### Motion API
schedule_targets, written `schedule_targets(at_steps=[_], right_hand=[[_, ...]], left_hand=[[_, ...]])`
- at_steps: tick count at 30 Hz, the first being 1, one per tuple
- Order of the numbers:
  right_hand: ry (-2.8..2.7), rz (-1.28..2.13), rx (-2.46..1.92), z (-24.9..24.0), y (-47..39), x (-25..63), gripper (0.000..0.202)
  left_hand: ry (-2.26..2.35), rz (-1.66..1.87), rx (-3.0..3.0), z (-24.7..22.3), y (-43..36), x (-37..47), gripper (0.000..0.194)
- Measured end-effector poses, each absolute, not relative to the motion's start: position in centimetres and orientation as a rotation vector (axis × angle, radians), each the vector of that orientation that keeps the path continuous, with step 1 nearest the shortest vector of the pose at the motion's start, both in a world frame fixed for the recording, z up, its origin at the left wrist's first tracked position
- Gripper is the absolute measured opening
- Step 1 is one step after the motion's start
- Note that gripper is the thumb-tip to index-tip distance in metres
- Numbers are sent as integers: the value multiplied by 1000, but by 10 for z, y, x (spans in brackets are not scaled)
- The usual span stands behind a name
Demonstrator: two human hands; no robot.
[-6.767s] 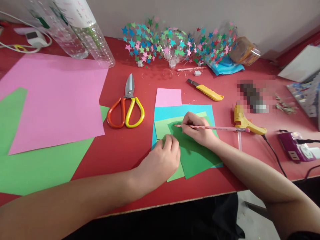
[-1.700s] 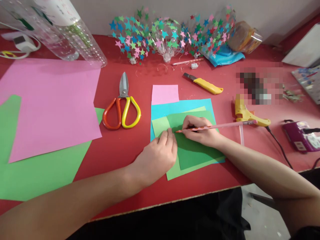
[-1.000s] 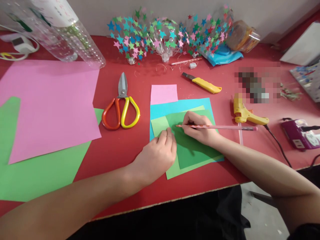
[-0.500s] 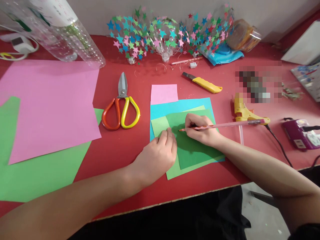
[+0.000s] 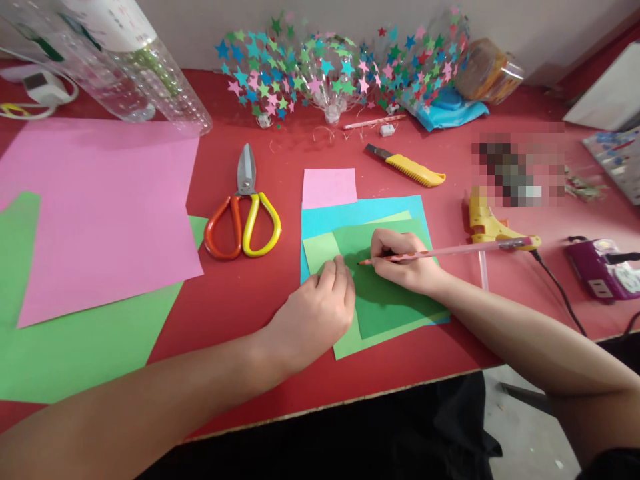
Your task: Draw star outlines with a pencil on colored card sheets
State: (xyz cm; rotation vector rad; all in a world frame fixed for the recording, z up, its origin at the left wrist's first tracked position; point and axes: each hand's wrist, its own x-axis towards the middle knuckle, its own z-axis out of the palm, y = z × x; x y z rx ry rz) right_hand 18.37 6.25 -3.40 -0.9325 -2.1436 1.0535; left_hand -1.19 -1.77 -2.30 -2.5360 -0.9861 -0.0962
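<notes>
The dark green paper sheet (image 5: 385, 317) is laid on light green paper (image 5: 319, 252) and partly hidden by the right hand (image 5: 407, 265). The pink patterned pencil (image 5: 450, 251) is pinched there, tip toward 9 o'clock. Left-hand (image 5: 317, 313) fingers are rested, ungripping. Since the earliest frame, a 6 o'clock margin has been exposed.

Blue packet (image 5: 453, 115) beside a clear jar (image 5: 489, 70)
</notes>
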Motion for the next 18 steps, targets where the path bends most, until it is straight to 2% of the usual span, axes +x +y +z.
schedule_targets(at_steps=[18], right_hand=[[-2258,1004,-994,-34,59,178,11]], left_hand=[[-1001,-92,-2522,-25,-19,-10,38]])
